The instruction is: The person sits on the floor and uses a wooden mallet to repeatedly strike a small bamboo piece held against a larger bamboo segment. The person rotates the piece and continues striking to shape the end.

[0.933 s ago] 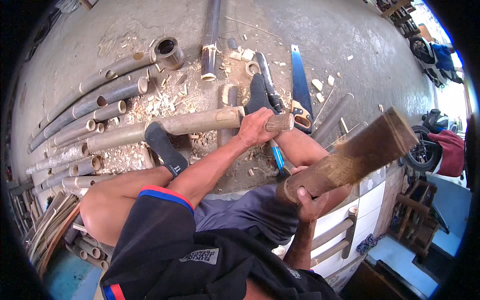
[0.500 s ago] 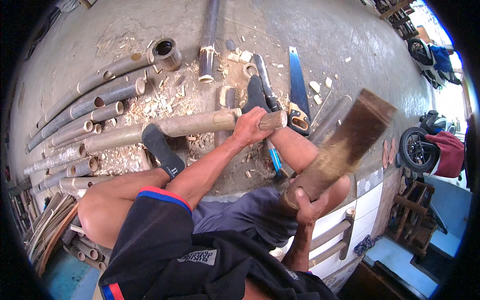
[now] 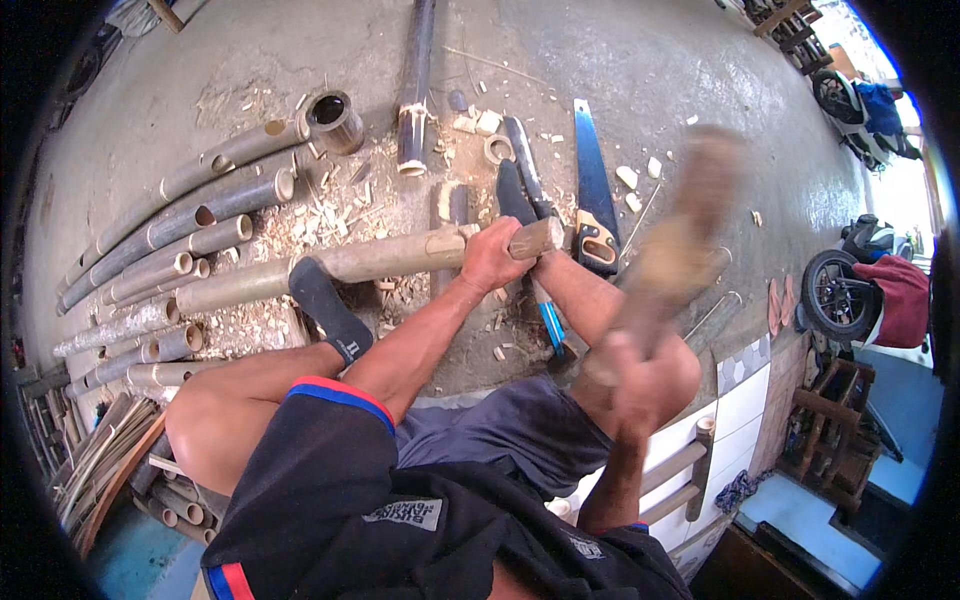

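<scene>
A thick pale bamboo pole (image 3: 385,257) lies slanting across the floor, with my left sock-covered foot (image 3: 325,300) against it. At its right end my left hand (image 3: 495,255) is wrapped round a narrower round piece (image 3: 540,238), which lines up with the pole; the joint is partly hidden by my fingers. My right hand (image 3: 640,385), blurred, grips the lower end of a thick wooden mallet (image 3: 680,240). The mallet stands raised above my right knee, its upper end smeared by motion and apart from the pole.
A handsaw (image 3: 590,180) lies beyond my right foot, near a dark tube and a bamboo ring (image 3: 498,149). Several bamboo lengths (image 3: 190,205) lie at the left, with wood chips around them. A short bamboo cup (image 3: 335,122) stands behind; a motorbike (image 3: 845,290) is at right.
The mallet has swung to a more upright angle and blurred, and my right hand has risen slightly to the right. My left hand keeps its grip; the pole has barely shifted.
</scene>
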{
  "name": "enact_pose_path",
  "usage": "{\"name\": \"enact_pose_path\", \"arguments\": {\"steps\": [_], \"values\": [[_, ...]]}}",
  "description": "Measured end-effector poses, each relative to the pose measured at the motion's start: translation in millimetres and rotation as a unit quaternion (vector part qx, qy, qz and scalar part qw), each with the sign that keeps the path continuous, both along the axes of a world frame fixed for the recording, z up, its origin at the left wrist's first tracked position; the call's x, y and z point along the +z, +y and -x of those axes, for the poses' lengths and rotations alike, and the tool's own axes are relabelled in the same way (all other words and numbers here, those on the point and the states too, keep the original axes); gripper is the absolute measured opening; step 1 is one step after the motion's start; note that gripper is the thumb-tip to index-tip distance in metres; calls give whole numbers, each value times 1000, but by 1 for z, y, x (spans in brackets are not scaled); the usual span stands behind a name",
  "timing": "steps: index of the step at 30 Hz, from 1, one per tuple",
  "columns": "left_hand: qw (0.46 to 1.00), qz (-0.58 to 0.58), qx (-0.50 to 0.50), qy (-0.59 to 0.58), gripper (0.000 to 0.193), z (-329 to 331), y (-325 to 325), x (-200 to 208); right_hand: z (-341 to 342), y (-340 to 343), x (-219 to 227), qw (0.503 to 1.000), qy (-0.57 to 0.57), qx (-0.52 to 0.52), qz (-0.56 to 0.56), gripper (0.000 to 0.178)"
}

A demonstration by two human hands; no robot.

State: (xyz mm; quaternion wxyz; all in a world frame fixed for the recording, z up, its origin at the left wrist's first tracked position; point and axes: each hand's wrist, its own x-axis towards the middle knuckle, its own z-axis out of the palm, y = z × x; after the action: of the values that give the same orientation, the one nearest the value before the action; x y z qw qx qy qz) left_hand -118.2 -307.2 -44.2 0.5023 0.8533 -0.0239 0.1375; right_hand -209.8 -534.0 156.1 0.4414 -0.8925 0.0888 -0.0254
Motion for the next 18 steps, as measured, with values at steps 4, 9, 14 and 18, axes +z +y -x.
{"name": "enact_pose_path", "arguments": {"steps": [4,9,14,18], "values": [[1000,-1,-13,28,42,0,-6,-1,-36,7,60,878,-270,-203,-338,34],[998,19,-46,34,45,23,-11,-16,34,40,-81,984,115,46,-130,80],[1000,-21,-21,-7,38,1,2,-5,-13,-50,10,993,11,-57,-106,50],[999,-19,-32,23,40,0,1,-6,-21,-50,30,920,-213,-136,-299,41]]}}
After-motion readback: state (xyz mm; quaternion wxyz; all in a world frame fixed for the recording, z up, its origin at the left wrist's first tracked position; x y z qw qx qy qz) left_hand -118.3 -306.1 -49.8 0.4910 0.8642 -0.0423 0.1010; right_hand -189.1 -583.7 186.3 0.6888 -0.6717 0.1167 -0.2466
